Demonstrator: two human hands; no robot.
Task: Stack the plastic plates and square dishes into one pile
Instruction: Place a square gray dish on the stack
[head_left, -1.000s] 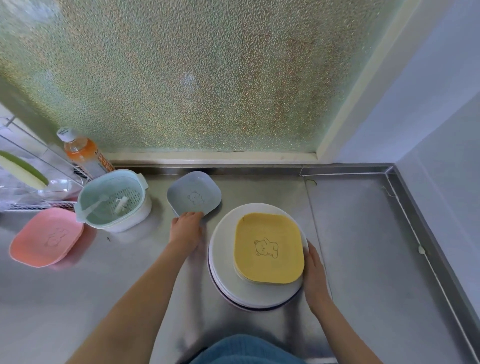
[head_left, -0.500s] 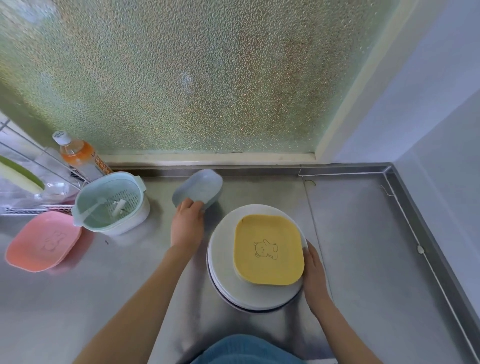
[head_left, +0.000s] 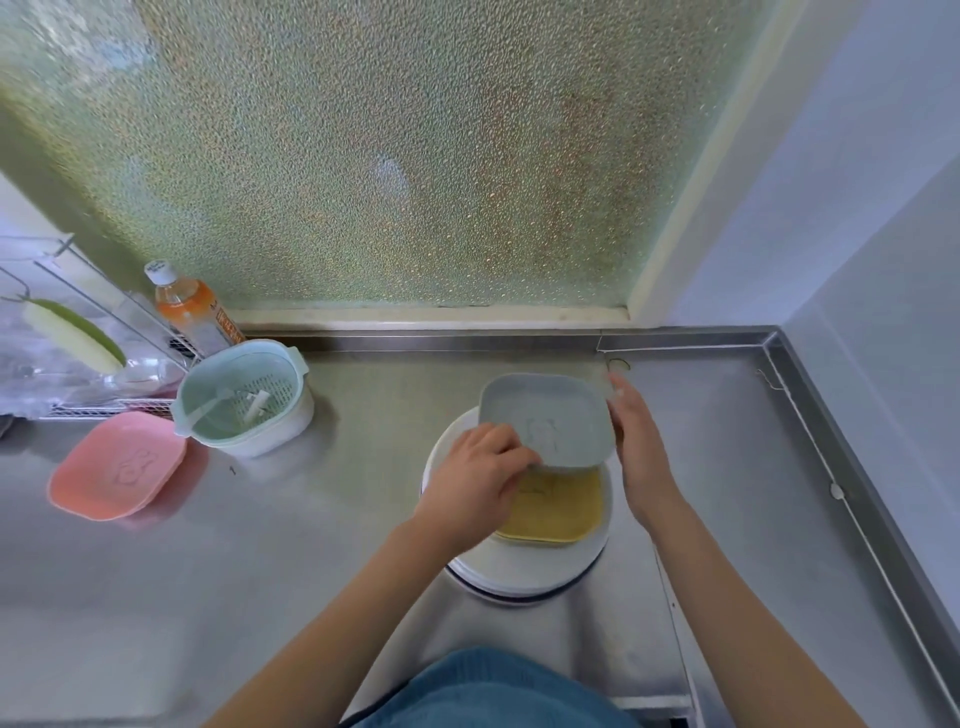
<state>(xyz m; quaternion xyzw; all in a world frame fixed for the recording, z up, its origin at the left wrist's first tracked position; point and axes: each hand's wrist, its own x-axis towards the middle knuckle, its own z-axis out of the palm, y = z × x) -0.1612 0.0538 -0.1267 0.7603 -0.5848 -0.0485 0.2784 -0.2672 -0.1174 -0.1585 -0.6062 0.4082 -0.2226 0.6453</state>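
Between both hands, the grey dish looks light, stiff, slick plastic: left hand pinches its near rim, right hand steadies flat-fingered.

L hand pinching, R hand flat, fingers straight

Bare arms, blue garment

Both forearms are bare from the lower edge of the view up to the wrists, with no sleeves showing. The left hand and right hand carry no gloves, rings, watch or bands that can be made out. At the bottom centre lies a blue garment of finely ribbed, knit-like cloth.
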